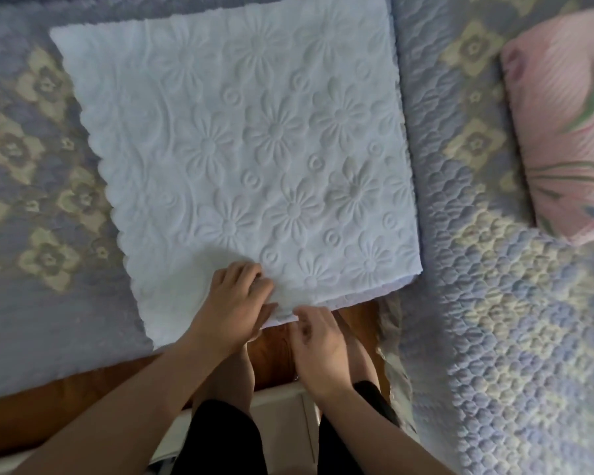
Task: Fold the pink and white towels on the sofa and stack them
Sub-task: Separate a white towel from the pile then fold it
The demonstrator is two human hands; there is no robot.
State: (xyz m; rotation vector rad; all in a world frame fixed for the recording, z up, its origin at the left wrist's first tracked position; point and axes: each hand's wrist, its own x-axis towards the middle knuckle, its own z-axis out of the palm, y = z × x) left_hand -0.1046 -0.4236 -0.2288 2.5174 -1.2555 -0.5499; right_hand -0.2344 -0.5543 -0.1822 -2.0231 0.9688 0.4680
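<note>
A white towel embossed with raised flower shapes (240, 159) lies spread flat on the lilac-and-cream quilted cover of the sofa seat (31, 186), its scalloped edge to the left and its near edge hanging just past the front of the cushion, where a second layer shows underneath, so it looks already doubled once. The left hand (235, 303) rests palm down on the near part of the towel, fingers slightly curled, with the thumb tucked at the near edge as if pinching it; how firmly it grips cannot be told. The right hand (318, 341) sits just beside it at the same edge, fingers bent toward the hem, and whether it has hold of cloth or only touches it is not clear. A pink cloth printed with green leaves (563, 125) lies well apart at the right on the cover, bunched into a soft mound; it is probably the pink towel, not yet folded. The step in hand seems to be the white towel's next fold. That calls for both hands to take the near edge, spread apart along it, and carry it over evenly.
</note>
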